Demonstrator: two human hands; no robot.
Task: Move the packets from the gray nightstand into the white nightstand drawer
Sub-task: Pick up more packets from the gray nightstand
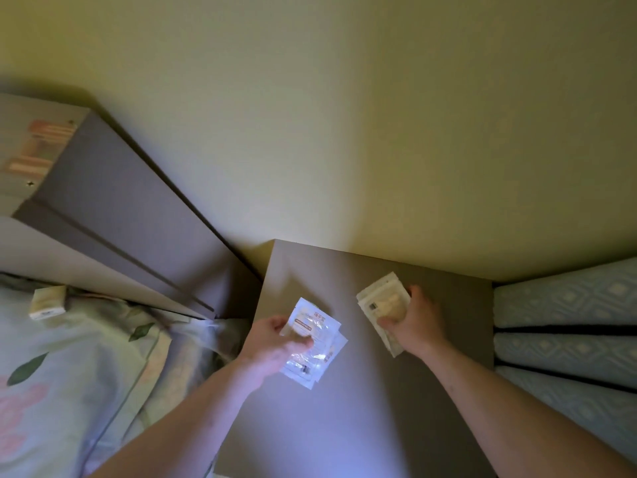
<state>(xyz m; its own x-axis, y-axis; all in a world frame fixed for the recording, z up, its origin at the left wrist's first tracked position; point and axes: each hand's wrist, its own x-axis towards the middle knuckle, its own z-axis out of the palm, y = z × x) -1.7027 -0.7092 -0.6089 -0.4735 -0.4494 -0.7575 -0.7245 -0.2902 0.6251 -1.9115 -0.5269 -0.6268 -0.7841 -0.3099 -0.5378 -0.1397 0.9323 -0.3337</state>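
Note:
I look down on the flat top of a gray nightstand set against the wall. My left hand grips a small stack of clear-and-white packets with orange print, thumb across the top one. My right hand holds a second stack of pale beige packets, fingers curled round its right edge. Both stacks hover just over the nightstand top, about a hand's width apart. No drawer is visible.
A bed with floral bedding lies to the left, its gray headboard against the wall. A small beige box rests on the pillow. Blue patterned cushions are stacked on the right, against the nightstand.

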